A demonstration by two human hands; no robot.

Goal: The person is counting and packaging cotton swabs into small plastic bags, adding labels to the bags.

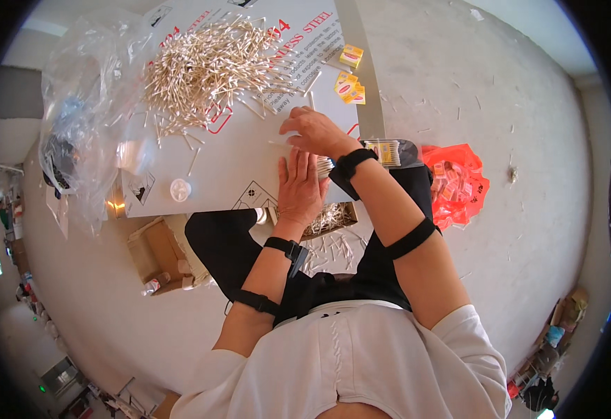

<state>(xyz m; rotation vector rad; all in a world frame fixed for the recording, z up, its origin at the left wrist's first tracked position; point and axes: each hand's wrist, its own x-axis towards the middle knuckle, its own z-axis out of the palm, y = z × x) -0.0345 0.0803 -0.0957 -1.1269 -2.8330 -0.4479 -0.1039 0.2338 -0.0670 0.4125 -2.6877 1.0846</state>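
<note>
My left hand (300, 190) lies at the near edge of the white-covered table (228, 167), fingers stretched forward. White ends of a bundle of cotton swabs (325, 167) show between its thumb and forefinger; the palm hides the rest. Just beyond its fingertips is my right hand (317, 131), bent over with curled, closed fingers. A pale, blurred stick, seemingly a cotton swab (279, 144), juts left at those fingertips. A large loose heap of cotton swabs (211, 70) covers the far part of the table. Below the near edge, an open box of swabs (334, 218) is partly hidden by my left hand.
Small yellow boxes (351, 56) and yellow cards (349, 87) lie at the table's right edge. By my right forearm is a filled swab pack (383, 152). A red bag (453, 183) holds packs. Left are a clear plastic bag (85, 91), a cup (180, 190) and a cardboard box (153, 248).
</note>
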